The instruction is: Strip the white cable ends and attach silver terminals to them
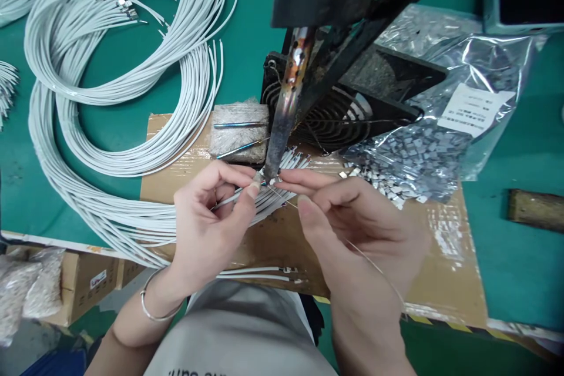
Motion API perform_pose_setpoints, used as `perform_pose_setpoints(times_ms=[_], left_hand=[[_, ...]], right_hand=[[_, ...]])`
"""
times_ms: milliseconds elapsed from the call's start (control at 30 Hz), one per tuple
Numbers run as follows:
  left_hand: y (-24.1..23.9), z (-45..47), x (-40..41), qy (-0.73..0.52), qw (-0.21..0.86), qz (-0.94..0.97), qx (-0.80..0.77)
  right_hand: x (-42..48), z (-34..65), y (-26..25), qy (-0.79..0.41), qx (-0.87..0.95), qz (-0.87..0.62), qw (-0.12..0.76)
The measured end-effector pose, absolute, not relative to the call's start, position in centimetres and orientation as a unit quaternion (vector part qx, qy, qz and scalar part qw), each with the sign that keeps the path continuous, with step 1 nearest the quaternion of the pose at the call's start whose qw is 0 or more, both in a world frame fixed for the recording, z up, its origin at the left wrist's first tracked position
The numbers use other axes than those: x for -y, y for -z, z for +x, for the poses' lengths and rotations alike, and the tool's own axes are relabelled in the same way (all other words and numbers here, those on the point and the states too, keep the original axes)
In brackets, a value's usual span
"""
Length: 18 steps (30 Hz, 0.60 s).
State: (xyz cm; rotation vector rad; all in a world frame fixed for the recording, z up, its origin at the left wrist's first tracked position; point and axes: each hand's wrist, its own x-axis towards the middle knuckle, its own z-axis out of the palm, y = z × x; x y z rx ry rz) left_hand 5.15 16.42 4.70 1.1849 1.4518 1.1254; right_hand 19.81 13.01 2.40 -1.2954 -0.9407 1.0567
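My left hand [214, 220] is closed, its thumb and forefinger pinching the end of a white cable [227, 201] close to the soldering iron's tip. A soldering iron [286, 108] points down from a dark stand, its tip between my two hands. Thin solder wire [370, 261] runs across my right hand [352, 217], between thumb and fingers, up to that tip. The right forefinger reaches close to a small metal piece at the tip, partly hidden by fingers and iron. Beneath both hands lies a bundle of white cables [268, 207].
Coiled white cables [127, 91] cover the left of the green table. Behind the iron stands a black fan [339, 114]. Small metal parts spill from a plastic bag [473, 76] at right. A wrapped block [240, 114] carries two metal rods. Cardboard [440, 270] lies underneath.
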Motion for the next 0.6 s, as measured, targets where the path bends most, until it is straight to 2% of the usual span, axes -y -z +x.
perform_pose_setpoints(times_ms=[333, 600], left_hand=[[-4.58, 4.92, -16.42, -0.45, 0.457, 0.482, -0.597], [-4.7, 4.79, -16.38, -0.442, 0.45, 0.484, -0.607]], right_hand=[[-13.15, 19.33, -3.13, -0.456, 0.376, -0.567, 0.573], [-13.31, 19.7, -2.59, -0.443, 0.424, -0.544, 0.573]])
